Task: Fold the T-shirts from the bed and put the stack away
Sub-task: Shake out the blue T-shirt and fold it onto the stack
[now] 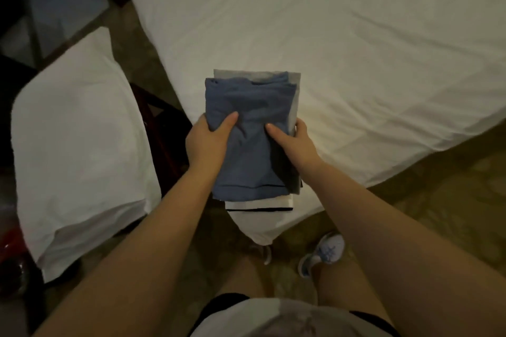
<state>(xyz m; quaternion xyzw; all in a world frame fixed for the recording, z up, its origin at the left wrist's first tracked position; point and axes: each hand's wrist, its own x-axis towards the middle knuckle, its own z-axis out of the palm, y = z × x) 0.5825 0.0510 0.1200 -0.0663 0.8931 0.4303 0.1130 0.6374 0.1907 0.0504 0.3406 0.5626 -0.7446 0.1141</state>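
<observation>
A stack of folded T-shirts (252, 107) is held above the near corner of the white bed (356, 63). A blue shirt lies on top, with grey, dark and white ones showing beneath its edges. My left hand (208, 139) grips the stack's left side, thumb on top. My right hand (293, 142) grips the right side, thumb pressed onto the blue cloth and fingers curled under.
A white pillow (79, 150) lies on a dark chair to the left. Patterned floor runs between bed and chair. My feet in light sneakers (323, 252) stand by the bed corner. Dark furniture sits at the far left.
</observation>
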